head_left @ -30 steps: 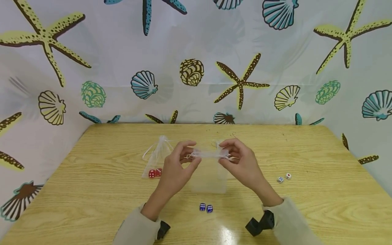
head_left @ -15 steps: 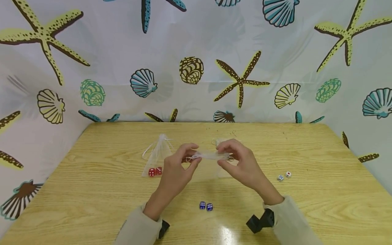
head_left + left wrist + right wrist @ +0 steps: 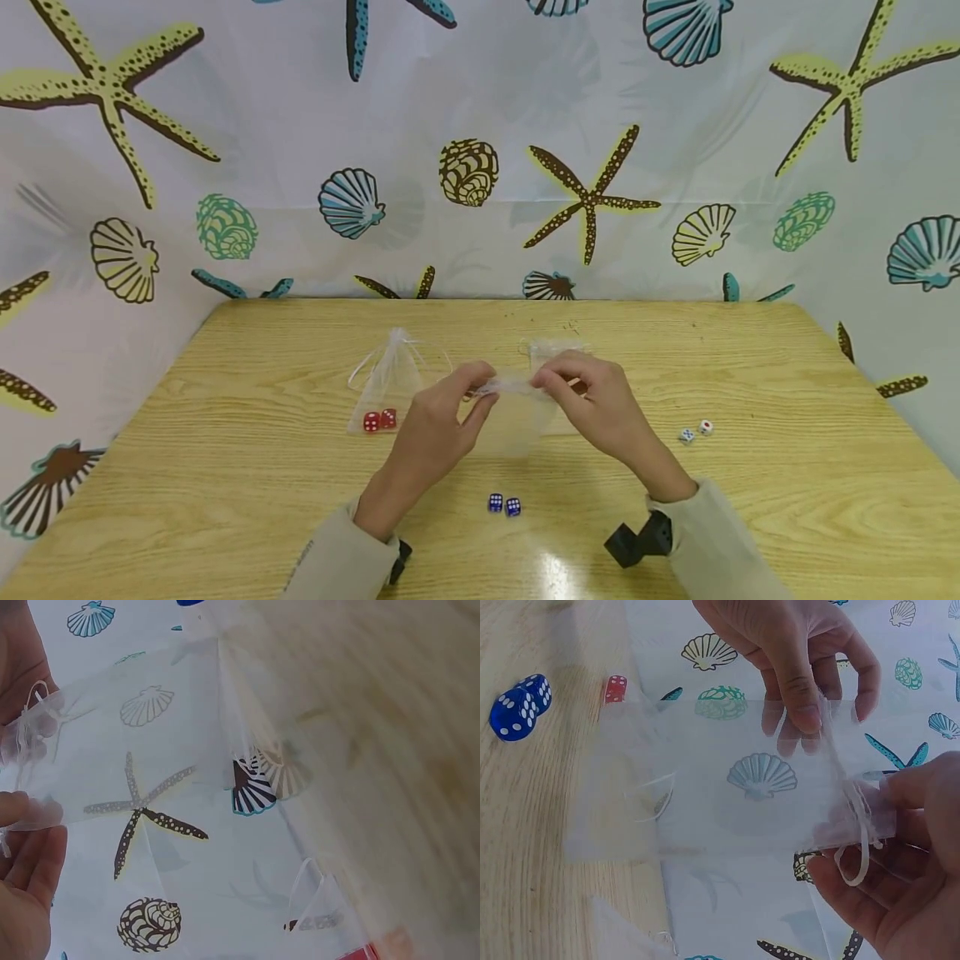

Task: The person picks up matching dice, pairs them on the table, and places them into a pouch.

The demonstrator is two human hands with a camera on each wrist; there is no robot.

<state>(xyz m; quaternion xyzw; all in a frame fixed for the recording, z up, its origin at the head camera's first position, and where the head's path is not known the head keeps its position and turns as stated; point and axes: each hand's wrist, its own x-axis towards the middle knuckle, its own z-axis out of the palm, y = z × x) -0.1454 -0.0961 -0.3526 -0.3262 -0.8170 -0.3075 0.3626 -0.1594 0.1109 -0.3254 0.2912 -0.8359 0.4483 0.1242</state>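
Between my hands hangs a sheer white drawstring pouch (image 3: 504,429), its mouth uppermost in the head view. My left hand (image 3: 442,417) pinches the left end of the mouth between thumb and fingers. At the other end, my right hand (image 3: 592,400) grips the edge, thumb close against the fingers. A white cord loop (image 3: 855,862) dangles at the mouth beside the right fingers in the right wrist view. No contents show through the pouch. Two blue dice (image 3: 504,505) lie on the table below and nearer the body.
Left of the hands, another sheer pouch (image 3: 392,375) lies with two red dice (image 3: 380,420) inside. Behind the right hand is a third pouch (image 3: 555,348), flat and partly covered. Two white dice (image 3: 696,431) sit to the right. A shell-print curtain (image 3: 420,225) borders the wooden table (image 3: 247,467).
The pouch's lower part swung out of plain sight and hangs down again. My right thumb and fingers have closed together on the mouth, and the left fingers have drawn in toward the right.
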